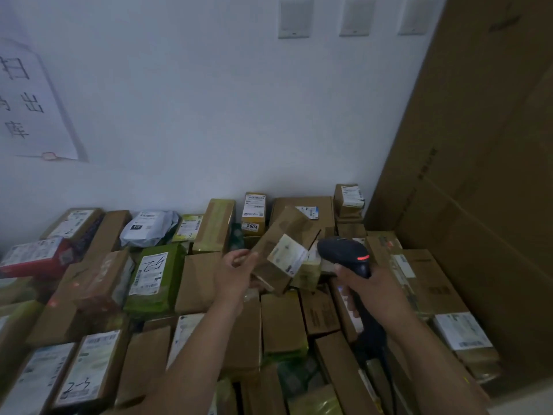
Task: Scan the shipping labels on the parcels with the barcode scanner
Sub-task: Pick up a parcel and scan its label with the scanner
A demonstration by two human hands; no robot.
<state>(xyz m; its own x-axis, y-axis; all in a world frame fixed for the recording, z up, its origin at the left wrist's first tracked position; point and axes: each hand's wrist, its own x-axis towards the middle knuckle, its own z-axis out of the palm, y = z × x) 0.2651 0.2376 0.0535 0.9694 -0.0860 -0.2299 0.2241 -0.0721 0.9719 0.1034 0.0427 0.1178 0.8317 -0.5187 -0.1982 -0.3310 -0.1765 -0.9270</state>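
Fig. note: L hand (pixel 236 272) grips small carton (pixel 273 235) by near end, tilted, raised over parcel pile (pixel 197 283). Label (pixel 287 255) faces scanner (pixel 344 251), fisted in R hand (pixel 375 292). I judge carton light, stiff; hold by edges, label uncovered.

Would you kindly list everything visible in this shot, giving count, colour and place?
small brown cardboard parcel with a white label: one, brown, centre, above the pile
black handheld barcode scanner: one, black, right of that parcel
piled cardboard parcels: many, mostly brown, across the lower half
green-wrapped parcels: several, green, among the pile
red box: one, red, far left
white plastic mailer bag: one, white, pile's back
tall cardboard carton: one, brown, right side
white paper sign: one, white, left wall
wall plates: three, white, high on wall
left hand: grips the small parcel
right hand: grips the scanner
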